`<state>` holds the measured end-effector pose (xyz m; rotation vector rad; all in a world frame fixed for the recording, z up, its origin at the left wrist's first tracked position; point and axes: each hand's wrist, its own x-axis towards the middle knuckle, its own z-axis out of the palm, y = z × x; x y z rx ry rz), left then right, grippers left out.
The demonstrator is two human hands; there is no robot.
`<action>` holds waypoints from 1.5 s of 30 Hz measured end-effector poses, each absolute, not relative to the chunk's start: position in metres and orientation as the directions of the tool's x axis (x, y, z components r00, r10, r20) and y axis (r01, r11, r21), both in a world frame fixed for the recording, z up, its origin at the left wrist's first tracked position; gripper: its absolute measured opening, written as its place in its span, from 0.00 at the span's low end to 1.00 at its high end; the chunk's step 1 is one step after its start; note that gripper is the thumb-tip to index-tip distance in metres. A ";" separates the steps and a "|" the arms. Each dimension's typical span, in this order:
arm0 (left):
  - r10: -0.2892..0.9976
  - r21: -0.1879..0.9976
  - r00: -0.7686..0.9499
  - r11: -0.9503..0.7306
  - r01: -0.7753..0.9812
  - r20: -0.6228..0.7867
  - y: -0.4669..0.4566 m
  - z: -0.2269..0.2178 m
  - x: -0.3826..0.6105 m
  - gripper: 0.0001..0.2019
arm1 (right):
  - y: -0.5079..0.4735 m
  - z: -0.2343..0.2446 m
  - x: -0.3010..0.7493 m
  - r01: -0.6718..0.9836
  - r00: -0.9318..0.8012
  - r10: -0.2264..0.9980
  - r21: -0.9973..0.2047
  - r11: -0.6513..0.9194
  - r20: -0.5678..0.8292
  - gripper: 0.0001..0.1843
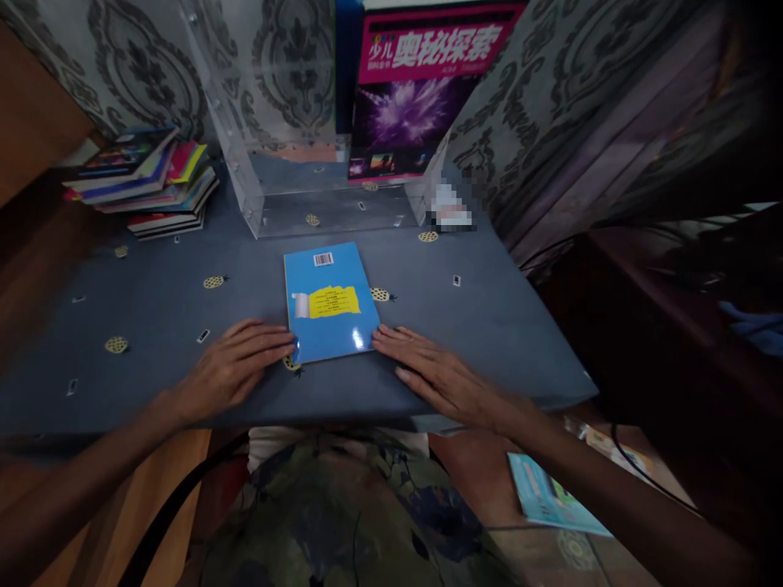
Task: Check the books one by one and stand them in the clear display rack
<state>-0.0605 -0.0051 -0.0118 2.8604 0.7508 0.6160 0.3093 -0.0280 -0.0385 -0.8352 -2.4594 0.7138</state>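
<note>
A blue book (327,338) lies flat on the table with its back cover up, showing a barcode and a yellow scroll-shaped text patch. My left hand (241,363) rests flat beside it, fingertips touching its lower left edge. On the other side, my right hand (431,367) lies with fingers stretched out, the tips at the lower right corner. Neither hand is closed round the book. Beyond it stands a clear acrylic rack (330,214), in which a large book with a pink and purple cover (404,106) leans upright at the right end.
A stack of books (143,183) stands at the back left of the table, whose grey cloth (489,326) has a pineapple pattern. A blurred-out white item (451,208) is right of the rack. Below the table's right side, a light blue book or packet (554,493) lies low down.
</note>
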 end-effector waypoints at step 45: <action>0.603 0.159 0.763 -0.798 0.582 0.233 0.004 -0.012 0.008 0.29 | -0.017 -0.029 0.300 0.508 -0.663 0.709 -0.550 0.663 0.242 0.29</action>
